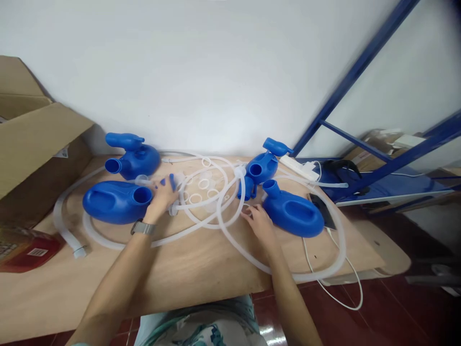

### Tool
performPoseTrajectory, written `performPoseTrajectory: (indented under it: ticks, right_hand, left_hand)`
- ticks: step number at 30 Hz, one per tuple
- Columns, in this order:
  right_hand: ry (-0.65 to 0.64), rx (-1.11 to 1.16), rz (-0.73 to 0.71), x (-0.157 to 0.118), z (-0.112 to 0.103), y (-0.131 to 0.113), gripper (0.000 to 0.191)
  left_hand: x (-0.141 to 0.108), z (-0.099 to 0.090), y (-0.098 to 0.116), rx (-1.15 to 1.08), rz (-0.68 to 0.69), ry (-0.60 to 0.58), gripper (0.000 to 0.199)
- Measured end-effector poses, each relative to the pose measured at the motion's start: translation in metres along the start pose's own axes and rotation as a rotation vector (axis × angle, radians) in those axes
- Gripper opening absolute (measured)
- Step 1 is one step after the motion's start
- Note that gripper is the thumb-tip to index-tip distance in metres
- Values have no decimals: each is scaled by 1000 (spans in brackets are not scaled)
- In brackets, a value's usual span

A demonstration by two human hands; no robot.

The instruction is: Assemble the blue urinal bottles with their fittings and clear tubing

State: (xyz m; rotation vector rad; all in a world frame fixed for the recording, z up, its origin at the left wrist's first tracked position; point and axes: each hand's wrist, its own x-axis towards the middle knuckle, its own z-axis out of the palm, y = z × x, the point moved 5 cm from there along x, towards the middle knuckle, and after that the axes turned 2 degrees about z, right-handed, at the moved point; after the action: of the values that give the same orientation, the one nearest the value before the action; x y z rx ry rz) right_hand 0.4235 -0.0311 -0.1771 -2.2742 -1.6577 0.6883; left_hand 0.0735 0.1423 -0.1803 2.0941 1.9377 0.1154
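On the left, my left hand (164,194) is closed on a small blue plastic part (172,181), partly hidden by the fingers. Beside it lies a blue bottle (108,202) with a wide open mouth, and behind that stands another blue bottle (144,161). My right hand (260,222) rests low over the table, fingertips together at a thin white ring (246,205) that is partly covered. Just right of this hand a blue bottle (295,211) lies on its side. Between the hands are several loose white rings (195,199) and clear plastic pieces.
Long translucent hoses (230,240) loop across the wooden table (201,269). A cardboard box (39,139) and a red-labelled container (30,250) stand left. At right are a power strip (298,168), a dark phone (326,211), a white cable (342,302) and a blue metal frame (345,72).
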Motion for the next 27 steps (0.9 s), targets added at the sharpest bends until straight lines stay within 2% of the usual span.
performPoseTrajectory:
  ticks: [2,4,7,9,10,13,15,18,23,27]
  right_hand:
    - [55,247,60,-10,-11,7,67]
    - [96,475,99,-21,-21,8,88]
    - [53,700,77,-32,-29,-14,85]
    - [-42,874,22,-34,-28,-40,79]
    - [-79,960,-2,-33,-28,-54,76]
    - [-129,1051,-138,-19,-29,-93,72]
    - [-112,1054,-240,-7,-34,-112,74]
    - [-121,1069,-400,9,-49,-134,76]
    - [-91,952,-671,17,-78,-158,65]
    - [-73,900,-795,17,-87,-170,58]
  left_hand:
    - [0,-6,5,7,0,30,70]
    - [-7,-19,18,9,48,127,74]
    - [-30,-49,52,-145,273,388,86]
    - [-50,-70,74,-372,405,543,91]
    - [-59,-77,83,-509,434,575,88]
    - [-73,-88,104,-950,480,499,82]
    - [-75,-93,109,-1101,489,485,85]
    - [-74,-107,107,-1136,509,549,88]
    - [-73,-131,105,-1199,673,551,85]
    - [-70,-134,102,-1249,715,533,82]
